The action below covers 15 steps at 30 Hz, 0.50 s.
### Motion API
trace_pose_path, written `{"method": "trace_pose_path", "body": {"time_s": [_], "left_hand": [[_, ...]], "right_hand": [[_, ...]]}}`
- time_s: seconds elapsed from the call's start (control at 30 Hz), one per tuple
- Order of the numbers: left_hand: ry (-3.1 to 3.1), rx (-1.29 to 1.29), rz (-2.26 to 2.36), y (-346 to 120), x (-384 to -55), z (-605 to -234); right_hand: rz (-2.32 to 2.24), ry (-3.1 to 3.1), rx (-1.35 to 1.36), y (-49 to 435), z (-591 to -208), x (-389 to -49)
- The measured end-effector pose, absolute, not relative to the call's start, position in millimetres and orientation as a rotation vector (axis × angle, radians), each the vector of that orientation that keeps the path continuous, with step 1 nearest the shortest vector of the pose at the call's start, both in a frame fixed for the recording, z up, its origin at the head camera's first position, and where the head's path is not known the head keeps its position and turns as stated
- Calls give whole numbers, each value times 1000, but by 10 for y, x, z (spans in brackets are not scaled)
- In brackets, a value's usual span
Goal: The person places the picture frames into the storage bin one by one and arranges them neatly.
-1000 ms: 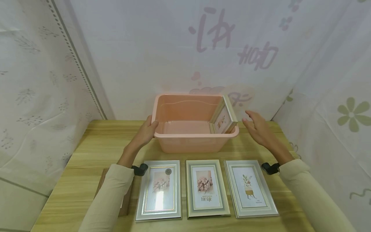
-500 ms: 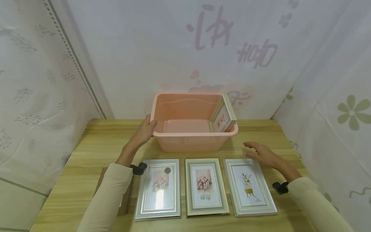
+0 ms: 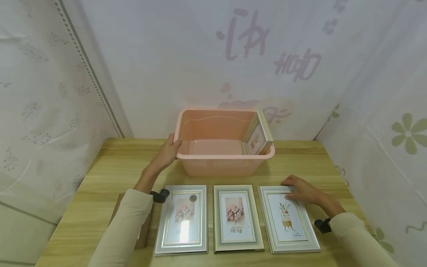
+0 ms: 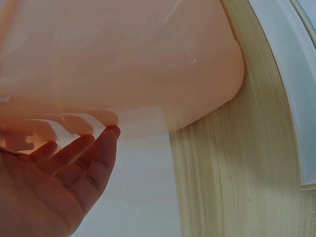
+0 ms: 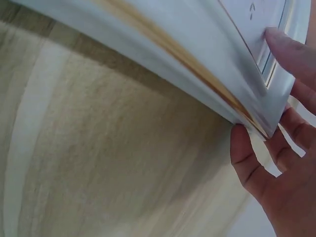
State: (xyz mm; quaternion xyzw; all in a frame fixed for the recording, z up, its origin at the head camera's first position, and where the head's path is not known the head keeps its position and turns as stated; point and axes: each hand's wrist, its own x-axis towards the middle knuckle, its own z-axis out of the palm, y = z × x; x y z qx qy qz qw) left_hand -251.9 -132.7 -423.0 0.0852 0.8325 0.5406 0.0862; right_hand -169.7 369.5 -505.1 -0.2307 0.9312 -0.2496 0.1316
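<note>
A pink plastic basin (image 3: 220, 165) stands at the back of the table. My left hand (image 3: 166, 152) grips its left rim, thumb over the edge and fingers against the outside wall, as the left wrist view shows. Inside, at the right end, a picture frame (image 3: 257, 139) leans upright. My right hand (image 3: 305, 191) holds the top edge of the rightmost silver picture frame (image 3: 277, 246). In the right wrist view, its thumb (image 5: 291, 52) presses on the face while fingers (image 5: 247, 160) touch the edge near a corner.
Two more picture frames, a gold one (image 3: 238, 245) in the middle and a silver one (image 3: 180, 249) at left, lie flat on the wooden table (image 3: 86, 207). A brown object (image 3: 142, 235) is partly hidden under my left forearm. Patterned white cloth (image 3: 160, 74) hangs behind.
My right hand has come down from beside the basin's right end to the rightmost picture frame and taken hold of its top edge. The left hand stays on the basin's rim.
</note>
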Motion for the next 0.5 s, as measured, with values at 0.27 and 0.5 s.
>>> {"method": "trace_pose_path", "body": {"time_s": [0.27,0.5], "left_hand": [[2480,258,1646,-1323,-2506,-4256],[2489,269,1643,-1319,-2516,-4237]], "right_hand": [[-684,2729,-645,3706,-5073,-1749],[-749,2702,-670,3754,-5005,-1776]]}}
